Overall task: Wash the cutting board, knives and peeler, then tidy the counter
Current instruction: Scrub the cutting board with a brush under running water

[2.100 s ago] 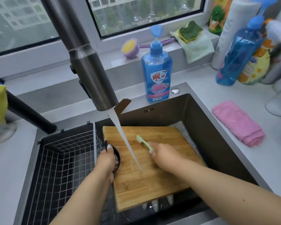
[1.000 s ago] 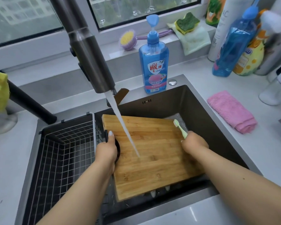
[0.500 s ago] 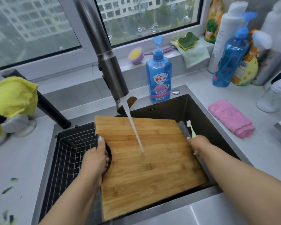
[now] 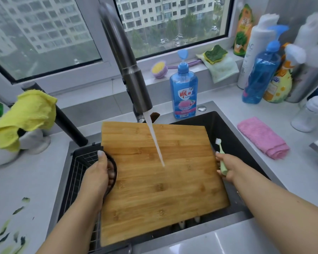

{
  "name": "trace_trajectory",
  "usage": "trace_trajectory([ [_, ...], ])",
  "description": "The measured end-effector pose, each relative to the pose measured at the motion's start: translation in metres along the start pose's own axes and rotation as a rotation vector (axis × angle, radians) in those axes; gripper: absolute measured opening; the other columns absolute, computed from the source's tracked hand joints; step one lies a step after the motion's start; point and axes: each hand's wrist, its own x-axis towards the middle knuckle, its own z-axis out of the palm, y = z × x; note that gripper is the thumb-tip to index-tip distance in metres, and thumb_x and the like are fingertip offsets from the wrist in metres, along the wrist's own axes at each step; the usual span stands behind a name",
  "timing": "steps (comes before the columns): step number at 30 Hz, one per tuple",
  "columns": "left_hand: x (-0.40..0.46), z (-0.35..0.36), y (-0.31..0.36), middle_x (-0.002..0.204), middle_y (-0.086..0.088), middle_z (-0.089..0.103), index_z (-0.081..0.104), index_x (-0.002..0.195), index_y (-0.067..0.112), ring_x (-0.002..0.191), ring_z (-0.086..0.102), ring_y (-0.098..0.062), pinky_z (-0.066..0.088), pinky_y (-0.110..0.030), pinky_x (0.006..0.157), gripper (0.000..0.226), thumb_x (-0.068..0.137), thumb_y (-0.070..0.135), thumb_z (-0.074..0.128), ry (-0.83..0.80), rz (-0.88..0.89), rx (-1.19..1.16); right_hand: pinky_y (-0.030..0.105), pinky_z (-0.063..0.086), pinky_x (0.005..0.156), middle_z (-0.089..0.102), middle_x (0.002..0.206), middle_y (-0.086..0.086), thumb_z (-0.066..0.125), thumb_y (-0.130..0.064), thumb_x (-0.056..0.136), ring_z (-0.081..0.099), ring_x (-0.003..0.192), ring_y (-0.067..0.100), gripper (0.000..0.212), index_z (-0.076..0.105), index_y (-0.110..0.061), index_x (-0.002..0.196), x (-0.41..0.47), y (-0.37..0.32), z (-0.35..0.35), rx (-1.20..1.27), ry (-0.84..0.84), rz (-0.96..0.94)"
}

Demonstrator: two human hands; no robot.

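I saw the left hand [image 4: 97, 173] gripping the cutting board [image 4: 160, 180] by its black handle ring, raised higher over the sink [image 4: 226, 125] than before. Right of the board, the right hand [image 4: 228, 166] clasped a green brush [image 4: 221, 154]. Behind, the soap bottle's [image 4: 183, 88] label was unreadable.

Single head-worn wide-angle view, close above sink [image 4: 228, 125], facing forward and down. Faucet [image 4: 134, 77] and window [image 4: 173, 24] beyond fingers [image 4: 101, 156]; forearms enter from bottom edge; surface [image 4: 17, 180] out to both sides. No second view.
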Motion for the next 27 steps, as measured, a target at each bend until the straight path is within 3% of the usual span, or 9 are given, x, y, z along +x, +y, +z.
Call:
trace_trajectory([
  [2,0.001,-0.004,0.005,0.060,-0.002,0.057,0.061,0.076,0.016,0.057,0.051,-0.021,0.044,-0.034,0.060,0.071,0.091,0.073,0.021,0.027,-0.011,-0.008,0.029,0.046,0.066,0.062,0.103,0.002,0.058,-0.038,0.093,0.058,0.085,0.017,0.026,0.064,-0.013,0.095,-0.003,-0.001,0.000,0.074,-0.009,-0.011],
  [5,0.000,-0.004,0.014,0.054,-0.001,0.055,0.059,0.071,0.018,0.051,0.048,-0.018,0.041,-0.030,0.054,0.070,0.093,0.071,0.018,0.092,-0.046,-0.100,0.030,0.051,0.077,0.066,0.106,0.000,0.063,-0.047,0.088,0.062,0.094,0.018,0.039,0.066,-0.012,0.104,-0.004,-0.004,-0.001,0.208,-0.024,-0.012],
  [10,-0.015,-0.002,0.030,0.062,-0.002,0.051,0.050,0.067,0.017,0.057,0.047,-0.019,0.039,-0.030,0.056,0.062,0.099,0.061,0.021,0.224,-0.026,-0.249,0.022,0.047,0.044,0.061,0.079,-0.003,0.058,-0.054,0.088,0.058,0.070,0.012,0.037,0.061,-0.017,0.083,-0.019,-0.017,0.004,0.309,-0.077,-0.033],
  [15,-0.032,-0.003,0.032,0.092,0.004,0.055,0.057,0.085,0.023,0.083,0.048,-0.014,0.035,-0.032,0.073,0.033,0.103,0.036,0.032,0.278,0.151,-0.283,0.015,0.039,0.055,0.056,0.072,-0.009,0.058,-0.049,0.091,0.047,0.058,0.002,0.029,0.059,-0.023,0.076,-0.022,-0.023,0.004,0.348,-0.121,-0.083],
  [18,-0.031,-0.008,0.026,0.071,0.002,0.050,0.051,0.064,0.017,0.067,0.041,-0.014,0.032,-0.030,0.058,0.033,0.095,0.010,0.038,0.277,0.296,-0.242,0.011,0.041,0.045,0.049,0.064,-0.009,0.068,-0.038,0.085,0.042,0.052,0.001,0.027,0.053,-0.024,0.067,-0.025,-0.025,-0.004,0.367,-0.154,-0.011],
  [20,-0.022,-0.015,0.021,0.063,0.003,0.051,0.056,0.059,0.020,0.064,0.042,-0.016,0.035,-0.029,0.055,0.038,0.089,0.003,0.040,0.271,0.368,-0.311,0.013,0.048,0.045,0.060,0.070,-0.002,0.067,-0.033,0.084,0.056,0.057,0.008,0.024,0.063,-0.017,0.066,-0.031,-0.025,-0.009,0.383,-0.263,0.047],
  [23,-0.013,-0.022,0.019,0.080,0.007,0.062,0.070,0.083,0.029,0.075,0.056,-0.014,0.044,-0.029,0.067,0.023,0.083,0.017,0.050,0.163,0.407,-0.480,0.022,0.055,0.044,0.072,0.078,0.018,0.058,-0.025,0.091,0.072,0.064,0.028,0.032,0.072,-0.003,0.072,-0.041,-0.024,-0.013,0.301,-0.390,0.001],
  [25,-0.011,-0.023,0.016,0.102,0.007,0.052,0.059,0.115,0.030,0.085,0.054,-0.007,0.043,-0.023,0.070,0.033,0.085,0.020,0.051,0.109,0.339,-0.609,0.023,0.054,0.039,0.070,0.067,0.017,0.079,-0.015,0.075,0.071,0.057,0.026,0.018,0.068,-0.002,0.069,-0.042,-0.023,-0.014,0.287,-0.435,-0.056],
  [27,-0.015,-0.023,0.012,0.100,0.008,0.054,0.054,0.116,0.026,0.079,0.059,-0.002,0.047,-0.019,0.065,0.029,0.091,0.014,0.047,0.035,0.244,-0.719,0.015,0.042,0.031,0.063,0.051,0.006,0.090,-0.013,0.056,0.061,0.040,0.014,0.034,0.061,-0.005,0.070,-0.034,-0.018,-0.020,0.246,-0.461,-0.085],
])
